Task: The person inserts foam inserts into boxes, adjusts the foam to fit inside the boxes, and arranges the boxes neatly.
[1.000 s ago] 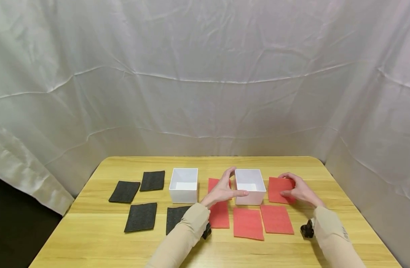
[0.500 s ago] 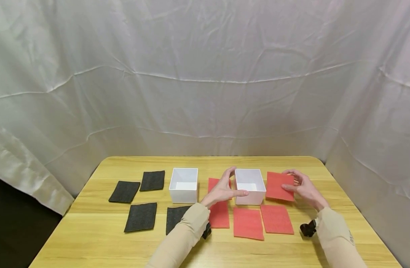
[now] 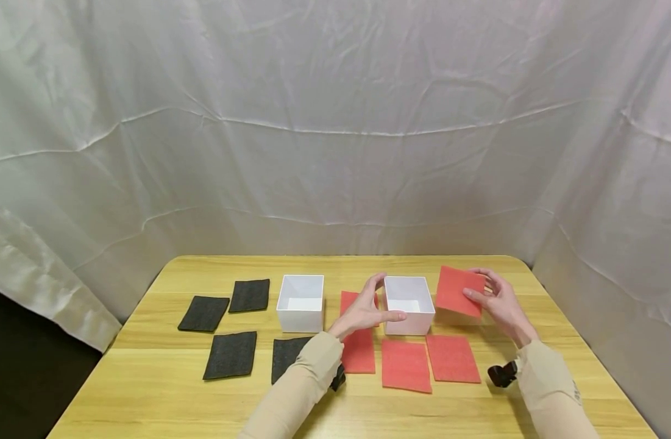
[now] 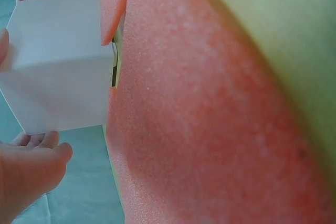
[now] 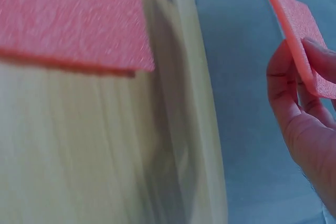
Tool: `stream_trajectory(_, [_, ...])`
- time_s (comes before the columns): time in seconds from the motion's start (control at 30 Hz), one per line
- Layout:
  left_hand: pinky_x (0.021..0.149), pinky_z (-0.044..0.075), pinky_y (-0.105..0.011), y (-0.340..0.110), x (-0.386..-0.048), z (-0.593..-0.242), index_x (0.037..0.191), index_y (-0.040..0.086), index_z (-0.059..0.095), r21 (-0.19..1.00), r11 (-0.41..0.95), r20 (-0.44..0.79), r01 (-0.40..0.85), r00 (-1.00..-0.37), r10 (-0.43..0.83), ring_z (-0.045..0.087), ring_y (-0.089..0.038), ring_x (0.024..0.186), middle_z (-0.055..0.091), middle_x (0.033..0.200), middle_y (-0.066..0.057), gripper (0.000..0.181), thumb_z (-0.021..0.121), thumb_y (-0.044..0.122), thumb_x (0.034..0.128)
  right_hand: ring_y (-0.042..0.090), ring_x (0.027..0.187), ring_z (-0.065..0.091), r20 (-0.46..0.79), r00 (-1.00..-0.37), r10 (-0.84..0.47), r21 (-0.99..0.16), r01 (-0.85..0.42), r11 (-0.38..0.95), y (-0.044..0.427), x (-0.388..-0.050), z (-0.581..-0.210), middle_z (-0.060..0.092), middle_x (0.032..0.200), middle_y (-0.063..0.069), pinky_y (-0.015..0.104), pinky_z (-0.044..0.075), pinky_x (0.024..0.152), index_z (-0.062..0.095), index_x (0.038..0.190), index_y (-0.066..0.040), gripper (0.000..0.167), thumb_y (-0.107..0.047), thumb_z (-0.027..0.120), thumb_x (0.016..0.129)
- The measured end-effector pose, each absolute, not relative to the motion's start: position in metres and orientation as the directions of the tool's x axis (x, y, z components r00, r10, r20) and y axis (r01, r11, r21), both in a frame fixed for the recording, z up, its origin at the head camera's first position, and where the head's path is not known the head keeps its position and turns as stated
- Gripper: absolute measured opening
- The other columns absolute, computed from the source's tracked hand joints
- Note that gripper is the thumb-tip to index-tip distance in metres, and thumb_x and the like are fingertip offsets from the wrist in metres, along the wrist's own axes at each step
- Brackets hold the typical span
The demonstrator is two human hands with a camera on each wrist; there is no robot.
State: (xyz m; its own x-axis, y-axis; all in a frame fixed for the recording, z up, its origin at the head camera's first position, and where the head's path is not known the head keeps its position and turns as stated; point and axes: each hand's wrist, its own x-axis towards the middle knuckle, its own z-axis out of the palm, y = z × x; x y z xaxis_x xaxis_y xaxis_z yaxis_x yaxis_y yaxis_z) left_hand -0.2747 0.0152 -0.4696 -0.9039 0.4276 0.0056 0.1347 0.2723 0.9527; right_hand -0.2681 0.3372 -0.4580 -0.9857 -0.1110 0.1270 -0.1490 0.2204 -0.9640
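Between thumb and fingers my right hand (image 3: 502, 305) pinches a red square sheet (image 3: 459, 291), raised and tilted just right of the right white box (image 3: 409, 323). The right wrist view shows the sheet (image 5: 296, 30) edge-on, the thumb on one face and fingers of the hand (image 5: 310, 124) on the other. My left hand (image 3: 362, 314) grips the right box, thumb at its front and fingers at its back left. In the left wrist view the box (image 4: 58, 61) stands between the thumb and fingers of that hand (image 4: 34, 171). The box's visible inside holds nothing.
A second white box (image 3: 300, 321) stands to the left. Red sheets (image 3: 406, 366) lie in front of the right box and under my left arm. Several black sheets (image 3: 231, 355) lie on the left of the wooden table (image 3: 165, 390). Pale curtains hang behind.
My right hand has picked up the red sheet from the table and raised it, tilting its face toward the head camera. The left hand and the boxes have stayed in place.
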Motion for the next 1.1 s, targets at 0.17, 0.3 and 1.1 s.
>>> stream_trajectory(0.17, [0.121,0.032,-0.053,0.015,-0.274,-0.470,0.158,0.011,0.022,0.954,0.267,0.006,0.134,-0.903,0.430,0.032,-0.032,0.150,0.032,0.162,-0.013,0.102,0.085,0.025,0.0800,0.000,0.090,0.071,0.155,-0.983,-0.098,-0.987,-0.159,0.035,0.331,-0.268,-0.454,0.070,0.105,-0.016,0.017,0.058,0.071,0.049,0.134,-0.009,0.045,0.002,0.066,0.094])
stream_trajectory(0.3, [0.121,0.032,-0.054,0.016,-0.275,-0.470,0.158,0.010,0.022,0.955,0.266,0.006,0.133,-0.903,0.430,0.032,-0.033,0.150,0.032,0.162,-0.013,0.101,0.085,0.024,0.0804,0.001,0.086,0.072,0.173,-0.982,-0.071,-0.985,-0.174,0.001,0.325,-0.267,-0.451,0.072,0.102,-0.014,0.016,0.058,0.070,0.052,0.130,-0.012,0.043,0.003,0.067,0.092])
stream_trajectory(1.1, [0.122,0.031,-0.053,0.015,-0.274,-0.467,0.158,0.008,0.021,0.952,0.271,0.012,0.146,-0.897,0.443,0.031,-0.033,0.151,0.031,0.162,-0.015,0.100,0.083,0.024,0.0817,-0.012,0.094,0.062,0.202,-0.979,0.021,-0.916,-0.182,0.356,0.277,-0.267,-0.437,0.061,0.106,-0.023,0.008,0.053,0.081,0.053,0.143,-0.001,0.061,-0.021,0.077,0.090])
